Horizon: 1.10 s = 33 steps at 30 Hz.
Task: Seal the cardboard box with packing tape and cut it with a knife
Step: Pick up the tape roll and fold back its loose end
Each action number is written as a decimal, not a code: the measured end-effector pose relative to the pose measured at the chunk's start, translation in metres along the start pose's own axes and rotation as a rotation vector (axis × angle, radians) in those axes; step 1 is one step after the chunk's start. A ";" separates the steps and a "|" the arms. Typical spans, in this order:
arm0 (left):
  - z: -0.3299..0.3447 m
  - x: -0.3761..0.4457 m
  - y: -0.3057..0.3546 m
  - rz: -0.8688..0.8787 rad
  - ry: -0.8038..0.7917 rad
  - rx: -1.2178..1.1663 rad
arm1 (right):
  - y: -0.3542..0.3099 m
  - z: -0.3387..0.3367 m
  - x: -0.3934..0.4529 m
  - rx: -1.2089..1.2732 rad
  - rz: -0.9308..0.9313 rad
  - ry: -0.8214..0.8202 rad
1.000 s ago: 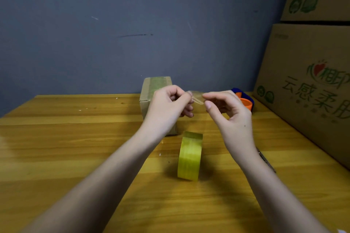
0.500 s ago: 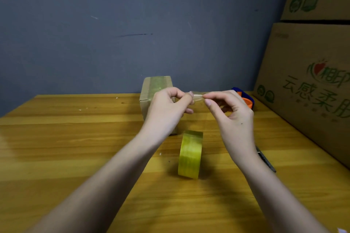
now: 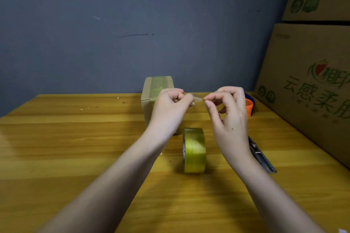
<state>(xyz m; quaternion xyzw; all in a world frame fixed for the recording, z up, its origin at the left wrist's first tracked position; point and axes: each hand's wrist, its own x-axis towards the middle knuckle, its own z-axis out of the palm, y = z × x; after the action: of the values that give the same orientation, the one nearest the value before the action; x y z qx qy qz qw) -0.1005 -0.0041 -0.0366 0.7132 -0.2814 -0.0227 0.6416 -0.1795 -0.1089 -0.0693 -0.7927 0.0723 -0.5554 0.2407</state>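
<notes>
Both grips — left hand point(image 3: 171, 107), right hand point(image 3: 230, 113) — pinch thin clear tape strip point(image 3: 198, 98)

A wooden table point(image 3: 66, 147) with a warm yellow grain stands against a dull blue-grey wall point(image 3: 132, 24), which bears a dark horizontal scuff point(image 3: 135, 35) and a few pale scratches. At the right edge, two large printed cardboard cartons point(image 3: 312, 81) are stacked, green characters and a red-and-green logo on the lower one. Soft light, possibly from overhead, casts faint shadows across the tabletop.
</notes>
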 end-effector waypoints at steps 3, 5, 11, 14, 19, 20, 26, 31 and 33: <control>0.002 0.001 0.000 0.046 0.053 0.060 | -0.001 0.002 0.000 0.038 0.001 -0.001; 0.001 0.001 -0.002 0.142 0.118 0.248 | -0.001 0.003 -0.001 0.063 0.021 -0.002; -0.017 -0.009 -0.003 0.559 0.188 0.310 | -0.001 -0.002 0.003 0.104 0.108 -0.046; -0.014 -0.011 -0.005 0.681 0.105 0.410 | -0.002 -0.001 0.004 0.125 0.102 -0.062; -0.012 -0.003 -0.013 0.599 0.035 0.434 | -0.002 -0.004 0.004 0.145 0.121 -0.075; -0.013 -0.002 -0.013 0.574 0.028 0.384 | -0.002 -0.004 0.004 0.146 0.120 -0.080; -0.016 0.000 -0.012 0.488 -0.025 0.299 | -0.006 -0.007 0.007 0.202 0.175 -0.136; -0.019 0.001 -0.007 0.368 -0.093 0.191 | -0.007 -0.013 0.010 0.236 0.193 -0.175; -0.019 0.000 -0.007 0.306 -0.131 0.121 | -0.007 -0.014 0.011 0.200 0.164 -0.180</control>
<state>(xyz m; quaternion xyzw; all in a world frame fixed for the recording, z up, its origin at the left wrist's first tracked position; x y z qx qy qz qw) -0.0904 0.0128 -0.0394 0.6963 -0.4286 0.0455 0.5739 -0.1894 -0.1115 -0.0531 -0.8027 0.0593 -0.4653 0.3682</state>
